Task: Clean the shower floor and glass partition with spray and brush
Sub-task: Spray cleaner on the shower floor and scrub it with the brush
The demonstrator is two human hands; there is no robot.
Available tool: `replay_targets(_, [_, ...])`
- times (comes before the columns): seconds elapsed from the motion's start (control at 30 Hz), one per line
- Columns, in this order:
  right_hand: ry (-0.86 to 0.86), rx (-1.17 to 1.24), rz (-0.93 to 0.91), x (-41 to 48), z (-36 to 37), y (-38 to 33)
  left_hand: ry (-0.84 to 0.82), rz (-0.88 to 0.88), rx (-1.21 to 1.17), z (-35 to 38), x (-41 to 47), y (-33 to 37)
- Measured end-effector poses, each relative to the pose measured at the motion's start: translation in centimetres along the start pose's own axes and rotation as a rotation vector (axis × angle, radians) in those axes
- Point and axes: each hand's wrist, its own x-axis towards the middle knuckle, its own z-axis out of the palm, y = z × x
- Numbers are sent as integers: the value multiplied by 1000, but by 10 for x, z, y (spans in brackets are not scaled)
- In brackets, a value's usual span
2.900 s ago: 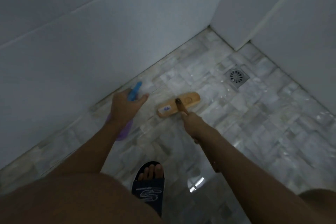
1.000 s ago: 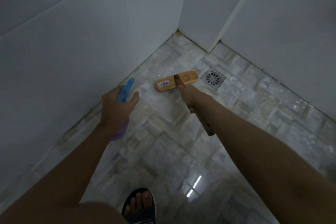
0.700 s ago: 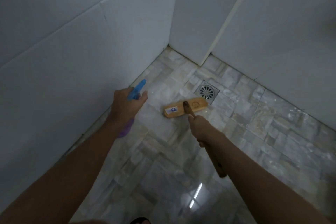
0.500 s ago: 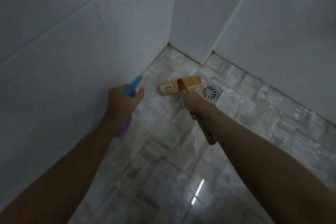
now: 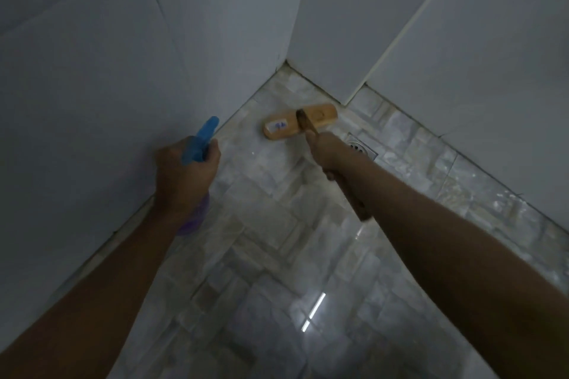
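My left hand [image 5: 184,175] grips a spray bottle [image 5: 200,141] with a blue trigger head and a purple body, held low beside the left wall. My right hand [image 5: 326,148] grips the wooden handle of a scrub brush. The brush's tan wooden head [image 5: 283,126], with a small white label, lies flat on the wet marble mosaic floor [image 5: 264,255] close to the far corner. The handle's dark end [image 5: 361,212] sticks out below my right forearm.
White tiled walls [image 5: 92,71] close in on the left and at the back right and meet at the corner. A square metal floor drain [image 5: 363,149] sits just right of my right hand, partly hidden by it. A ceiling light reflects off the wet floor [image 5: 314,308].
The brush head has slid forward from beside the drain toward the far corner, my right arm reaching with it. My left hand keeps the bottle near the wall. The slippered foot has left the view.
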Motion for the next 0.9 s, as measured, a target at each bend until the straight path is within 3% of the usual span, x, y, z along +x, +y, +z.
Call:
replay_targets(0.2, [-14, -46, -71, 51, -12, -55, 62, -26, -16, 2, 0, 4])
replay_targets(0.47, [-81, -296, -103, -5, -33, 48, 93, -81, -70, 0, -3, 3])
replay_targets(0.73, [4, -235, -138, 71, -28, -59, 111, -35, -48, -3, 0, -2])
replay_targets(0.9, [-52, -316, -171, 56, -29, -13, 115, -77, -87, -4, -1, 1])
